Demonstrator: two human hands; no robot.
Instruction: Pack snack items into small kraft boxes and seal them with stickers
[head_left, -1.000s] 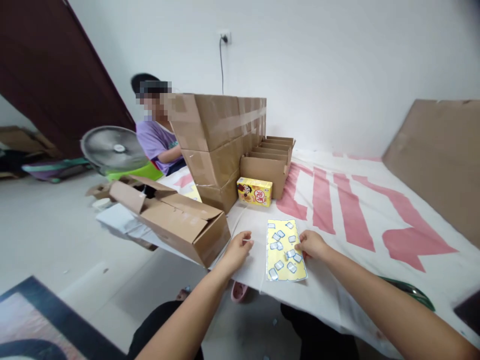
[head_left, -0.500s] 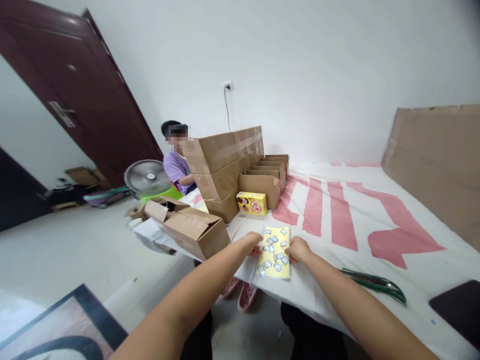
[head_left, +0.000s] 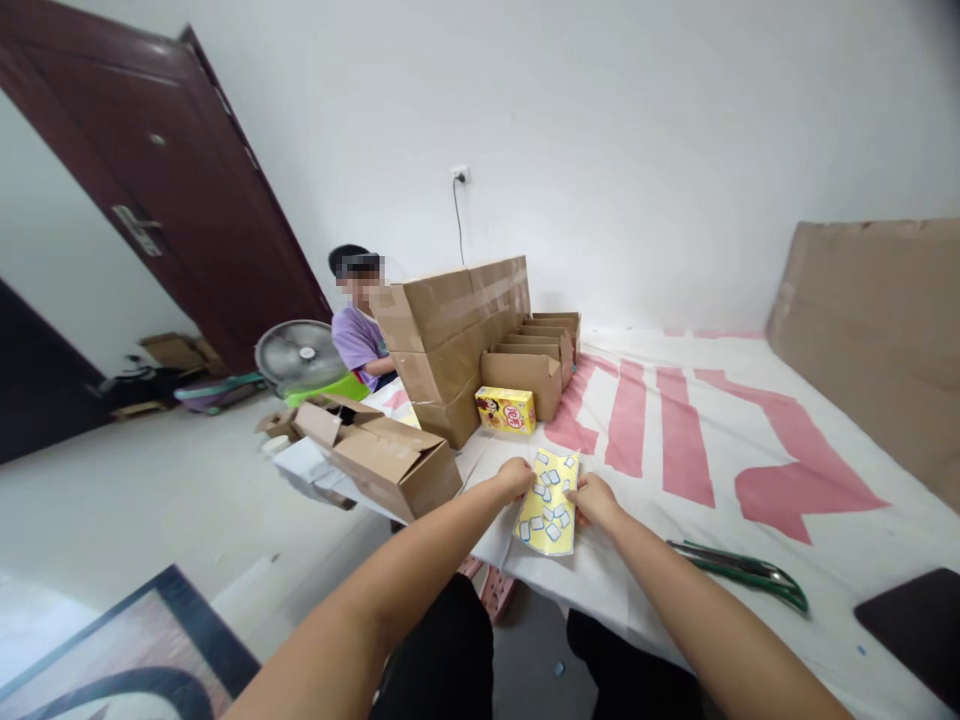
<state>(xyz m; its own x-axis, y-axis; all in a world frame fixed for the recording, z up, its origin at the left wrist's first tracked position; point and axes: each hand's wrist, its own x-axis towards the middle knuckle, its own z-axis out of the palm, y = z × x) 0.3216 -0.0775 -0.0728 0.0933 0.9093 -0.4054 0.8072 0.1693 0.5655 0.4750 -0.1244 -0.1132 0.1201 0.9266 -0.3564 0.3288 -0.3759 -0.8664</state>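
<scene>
Between my hands is a flat yellow sheet (head_left: pixel 549 515) printed with pale blue-edged squares; I cannot tell whether it is card or a thin packet. My left hand (head_left: pixel 516 478) pinches its left edge near the upper corner. On the opposite edge, my right hand (head_left: pixel 596 498) grips it with thumb and fingers. The sheet is slightly bowed and held over the table's near edge. Just beyond it, a small yellow printed box (head_left: pixel 505 411) lies on its long side against an open cardboard box (head_left: pixel 529 375).
A green utility knife (head_left: pixel 742 575) lies right of my right forearm, beside a dark flat object (head_left: pixel 911 625). Stacked cartons (head_left: pixel 442 350) stand at the left, with an opened carton (head_left: pixel 397 465) nearer me. Behind them sits a person in purple (head_left: pixel 356 340) near a fan (head_left: pixel 296 355).
The yellow sheet has gone from nearly flat to bowed and turned slightly, both hands still on its edges. My left knee has come into view beneath the table edge.
</scene>
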